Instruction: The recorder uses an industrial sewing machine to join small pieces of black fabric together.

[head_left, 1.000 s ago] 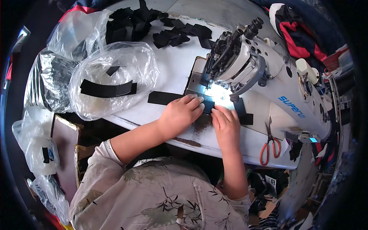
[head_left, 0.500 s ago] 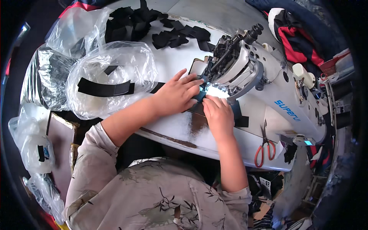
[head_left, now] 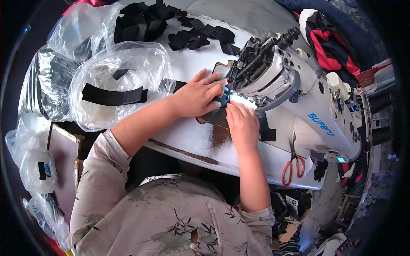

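Observation:
Both hands work at the lit needle area of a white sewing machine [head_left: 273, 85]. My left hand [head_left: 198, 96] lies on dark fabric left of the needle, fingers spread and tips close to the presser area. Just in front of the needle, my right hand [head_left: 243, 126] has its fingers together, pressed down on the fabric's near edge; the thumb is partly hidden. A black fabric strip [head_left: 180, 85] comes out behind my left wrist. Dark fabric [head_left: 268, 134] also shows right of my right hand. The stitching point is hidden by fingers and glare.
Left on the table, a clear plastic bag [head_left: 124, 53] lies under a black strip [head_left: 112, 95]. Black fabric pieces [head_left: 139, 23] are heaped at the back, with several more [head_left: 200, 36] beside them. Red-handled scissors [head_left: 293, 166] rest near the front right edge.
The whole view has shifted slightly. Both hands stay at the needle area, with only slight finger movement; nothing is let go or picked up.

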A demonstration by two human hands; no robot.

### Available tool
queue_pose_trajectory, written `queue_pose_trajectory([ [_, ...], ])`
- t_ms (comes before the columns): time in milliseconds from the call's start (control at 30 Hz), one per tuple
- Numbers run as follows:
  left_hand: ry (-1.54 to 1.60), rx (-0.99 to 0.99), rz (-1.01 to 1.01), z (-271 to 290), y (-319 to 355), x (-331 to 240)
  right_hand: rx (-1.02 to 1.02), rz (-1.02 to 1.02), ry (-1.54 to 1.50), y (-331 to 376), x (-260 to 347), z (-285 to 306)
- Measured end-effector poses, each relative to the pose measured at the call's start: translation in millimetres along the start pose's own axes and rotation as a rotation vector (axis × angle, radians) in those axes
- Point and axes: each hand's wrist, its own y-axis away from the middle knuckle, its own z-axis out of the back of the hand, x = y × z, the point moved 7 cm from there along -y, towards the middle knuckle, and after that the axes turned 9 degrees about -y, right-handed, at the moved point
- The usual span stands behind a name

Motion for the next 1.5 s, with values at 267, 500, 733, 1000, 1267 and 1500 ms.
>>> queue_pose_trajectory([
  [267, 0.003, 0.012, -0.005, 1.7, -1.3, 7.4, -0.042, -0.012, 0.012, -1.9, -2.2, -0.6],
  [500, -0.202, -0.077, 0.001, 23.0, -1.0, -19.8, -0.018, -0.073, 0.006, 2.8, -7.9, -0.2],
  [733, -0.128, -0.035, 0.025, 24.4, 11.1, -24.5, 0.063, -0.077, -0.030, 7.4, 2.5, 4.1],
  [1000, -0.103, -0.024, 0.044, 15.5, 10.1, -13.0, 0.053, -0.108, 0.046, 7.2, 0.7, 2.9],
  [1267, -0.082, -0.045, 0.078, 10.3, 7.9, -7.6, 0.077, -0.128, 0.009, 8.4, -2.1, 0.6],
  [1500, -0.033, -0.063, 0.095, 8.3, 7.5, -3.8, 0.095, -0.147, 0.001, 10.7, -4.3, -1.7],
])
